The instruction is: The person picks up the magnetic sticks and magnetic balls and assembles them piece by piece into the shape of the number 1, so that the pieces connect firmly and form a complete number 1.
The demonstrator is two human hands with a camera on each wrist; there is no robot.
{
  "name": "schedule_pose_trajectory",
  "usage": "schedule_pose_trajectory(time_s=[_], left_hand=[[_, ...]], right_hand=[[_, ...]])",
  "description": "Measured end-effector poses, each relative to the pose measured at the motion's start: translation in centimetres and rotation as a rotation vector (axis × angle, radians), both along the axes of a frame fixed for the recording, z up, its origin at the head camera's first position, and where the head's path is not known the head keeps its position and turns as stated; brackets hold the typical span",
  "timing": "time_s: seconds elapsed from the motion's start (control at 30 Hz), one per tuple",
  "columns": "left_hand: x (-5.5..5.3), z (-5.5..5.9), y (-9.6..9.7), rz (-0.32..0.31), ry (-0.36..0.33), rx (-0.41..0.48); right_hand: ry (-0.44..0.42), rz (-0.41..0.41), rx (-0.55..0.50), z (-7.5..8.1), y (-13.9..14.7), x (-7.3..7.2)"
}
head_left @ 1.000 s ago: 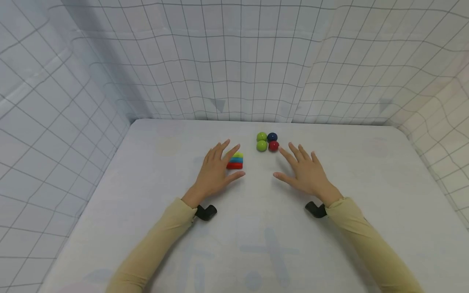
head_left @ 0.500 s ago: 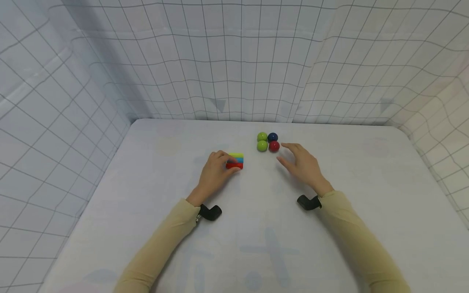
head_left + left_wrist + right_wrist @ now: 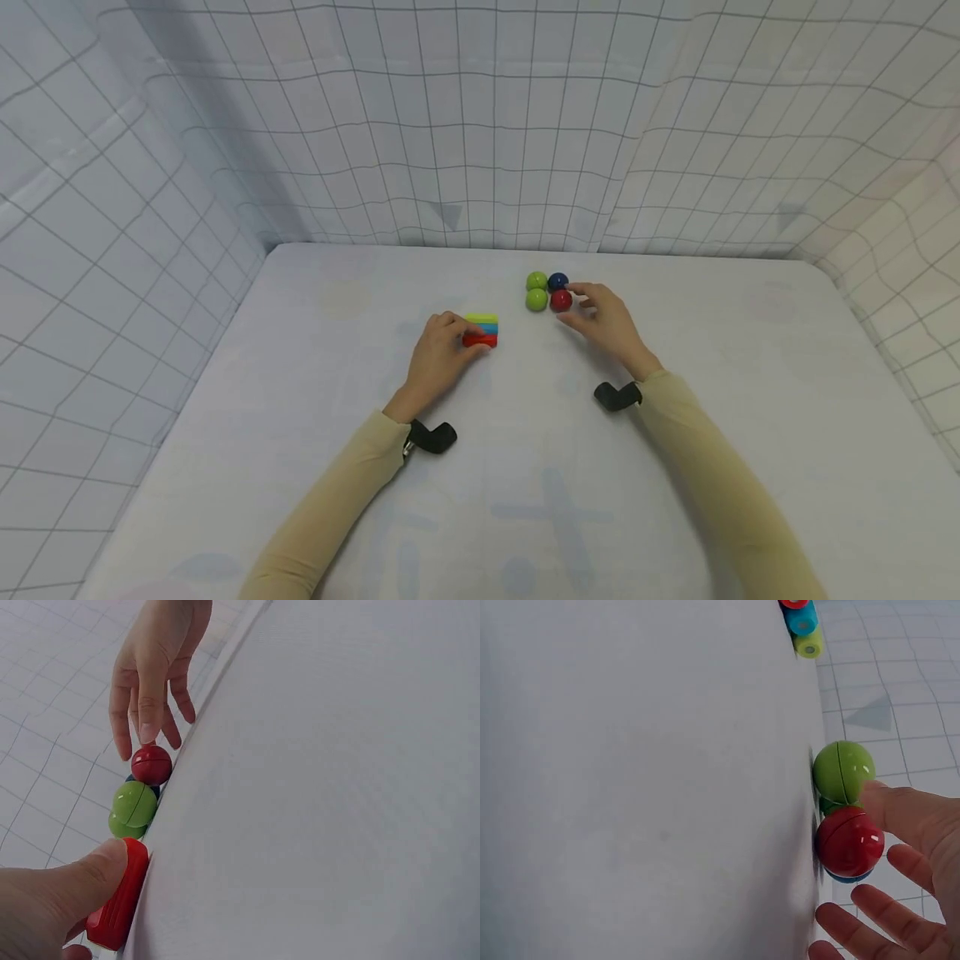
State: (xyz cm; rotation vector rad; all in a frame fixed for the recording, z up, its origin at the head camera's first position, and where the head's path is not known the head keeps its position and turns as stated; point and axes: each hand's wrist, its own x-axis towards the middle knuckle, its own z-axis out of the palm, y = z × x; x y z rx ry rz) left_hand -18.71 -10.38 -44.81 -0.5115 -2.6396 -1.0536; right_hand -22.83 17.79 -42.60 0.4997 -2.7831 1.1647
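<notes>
Bars (image 3: pixel 491 329) in red, blue and yellow-green lie side by side just below the middle of the head view. The left hand (image 3: pixel 437 354) pinches the red bar (image 3: pixel 125 900), its grip narrowed around it; a second ago its fingers were straight and spread, while half a second ago it already had this pose. Right of centre, the right hand (image 3: pixel 611 329) has moved up and left, its grip parted, thumb and forefinger about the red ball (image 3: pixel 560 300) without clasping it; whether they touch it, I cannot tell. That ball has kept its place, with the dark blue ball (image 3: pixel 557 282) just above and two green balls (image 3: pixel 536 299) to its left. Below the hands, black wrist mounts (image 3: pixel 617 397) sit by tan sleeves (image 3: pixel 727 492). The white surface (image 3: pixel 525 450) fills the lower frame; gridded cloth (image 3: pixel 480 125) covers the top.
</notes>
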Motion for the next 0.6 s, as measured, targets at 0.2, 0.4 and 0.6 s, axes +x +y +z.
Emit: schedule_pose_trajectory(time_s=[0.2, 0.4, 0.6], left_hand=[[0.0, -0.1, 0.0, -0.01, -0.009, -0.02], [0.2, -0.1, 0.1, -0.033, -0.001, 0.004], [0.3, -0.2, 0.1, -0.051, 0.016, 0.016]], right_hand=[[-0.033, -0.032, 0.068, -0.3, -0.3, -0.7], [-0.049, -0.059, 0.111, -0.3, -0.4, -1.3], [-0.042, -0.058, 0.107, -0.4, -0.5, -1.5]])
